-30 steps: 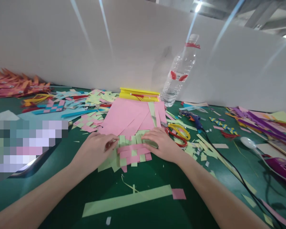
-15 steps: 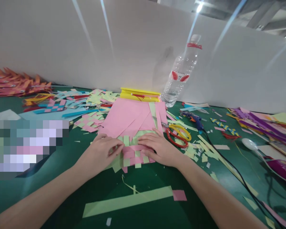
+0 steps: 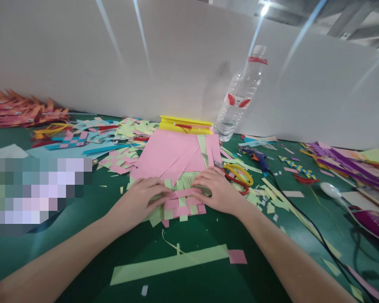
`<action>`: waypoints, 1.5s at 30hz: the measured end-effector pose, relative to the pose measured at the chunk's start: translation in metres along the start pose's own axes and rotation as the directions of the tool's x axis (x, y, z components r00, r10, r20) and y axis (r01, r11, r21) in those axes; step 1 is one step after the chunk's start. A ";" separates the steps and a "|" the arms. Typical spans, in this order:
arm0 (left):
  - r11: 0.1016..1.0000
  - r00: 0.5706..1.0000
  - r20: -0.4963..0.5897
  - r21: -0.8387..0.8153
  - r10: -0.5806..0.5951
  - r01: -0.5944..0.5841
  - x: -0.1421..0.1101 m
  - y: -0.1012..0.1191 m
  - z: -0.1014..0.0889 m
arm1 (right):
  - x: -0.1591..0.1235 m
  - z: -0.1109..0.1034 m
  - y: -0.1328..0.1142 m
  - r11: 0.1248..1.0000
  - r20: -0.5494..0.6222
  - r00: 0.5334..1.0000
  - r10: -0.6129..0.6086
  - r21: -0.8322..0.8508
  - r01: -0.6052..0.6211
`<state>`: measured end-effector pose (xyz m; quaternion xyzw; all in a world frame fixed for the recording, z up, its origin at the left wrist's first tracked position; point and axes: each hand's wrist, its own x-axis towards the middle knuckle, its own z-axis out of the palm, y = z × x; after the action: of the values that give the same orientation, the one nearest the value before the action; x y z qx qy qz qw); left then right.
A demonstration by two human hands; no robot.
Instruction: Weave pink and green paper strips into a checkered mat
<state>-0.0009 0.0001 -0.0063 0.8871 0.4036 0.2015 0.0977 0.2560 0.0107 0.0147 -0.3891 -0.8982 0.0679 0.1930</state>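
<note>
A woven mat of pink and pale green paper strips lies on the green table in front of me. Across its upper part runs a pink paper strip. My left hand pinches the left end of this strip with curled fingers and thumb. On the other side, my right hand has its fingers and thumb closed at the strip's right end. Green strip ends stand up between the hands. Beyond the mat lie pink paper sheets. Scissors with yellow and red handles rest beside my right hand, partly covered by it.
A plastic bottle stands at the back by the white partition, near a yellow folded piece. A glue gun and its cord lie right. Nearest me are a long green strip and a pink scrap. A blurred-out object sits left.
My left hand has shifted right, onto the pink strip's left end. My right hand moved left over the mat, then back right to the strip's end.
</note>
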 end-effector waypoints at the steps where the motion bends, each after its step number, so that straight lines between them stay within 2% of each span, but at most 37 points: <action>1: 1.000 1.000 0.011 -0.002 -0.001 0.001 0.001 -0.001 0.001 | 0.000 0.001 0.000 1.000 0.006 1.000 -0.008 0.004 0.008; 11: 1.000 0.998 0.063 0.004 -0.005 0.005 0.004 -0.001 0.002 | 0.000 0.002 0.001 0.996 0.014 1.000 -0.015 0.090 0.013; 17: 1.000 0.997 0.077 0.000 -0.017 0.017 0.005 0.001 0.000 | 0.002 -0.001 -0.005 0.980 0.043 0.998 0.051 0.188 -0.058; 19: 1.000 0.997 0.072 -0.014 -0.022 0.023 0.006 0.002 -0.001 | 0.002 -0.002 -0.009 0.949 0.027 0.995 0.094 0.299 -0.098; 22: 0.999 0.998 0.064 -0.044 -0.024 0.026 0.006 0.001 -0.001 | 0.006 -0.003 -0.016 0.859 -0.028 0.980 0.198 0.487 -0.160; 24: 0.997 0.998 0.051 -0.073 -0.036 0.040 0.006 0.001 0.000 | 0.010 -0.002 -0.021 0.818 -0.052 0.967 0.249 0.547 -0.181; 28: 0.976 0.993 -0.001 -0.186 -0.119 0.117 0.007 0.001 -0.002 | 0.022 0.004 -0.031 0.738 -0.014 0.951 0.310 0.634 -0.231; 31: 0.929 0.979 -0.028 -0.323 -0.200 0.180 0.007 0.003 -0.008 | 0.031 0.008 -0.035 0.702 -0.013 0.958 0.287 0.684 -0.201; 38: 0.740 0.939 0.004 -0.615 -0.343 0.273 0.009 0.005 -0.021 | 0.051 0.011 -0.039 0.700 -0.082 0.979 0.188 0.710 -0.075; 41: 0.646 0.916 0.048 -0.694 -0.399 0.318 0.008 0.004 -0.023 | 0.055 0.016 -0.036 0.716 -0.135 0.970 0.203 0.696 -0.053; 43: 0.607 0.897 0.060 -0.716 -0.437 0.344 0.008 0.002 -0.024 | 0.054 0.022 -0.032 0.739 -0.201 0.945 0.256 0.671 -0.058; 45: 0.586 0.883 0.070 -0.723 -0.465 0.366 0.008 0.001 -0.023 | 0.051 0.027 -0.028 0.821 -0.257 0.931 0.260 0.566 -0.073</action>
<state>-0.0055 0.0053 0.0168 0.6428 0.4936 0.3699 0.4543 0.1946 0.0297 0.0122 -0.4013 -0.7591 0.2736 0.4335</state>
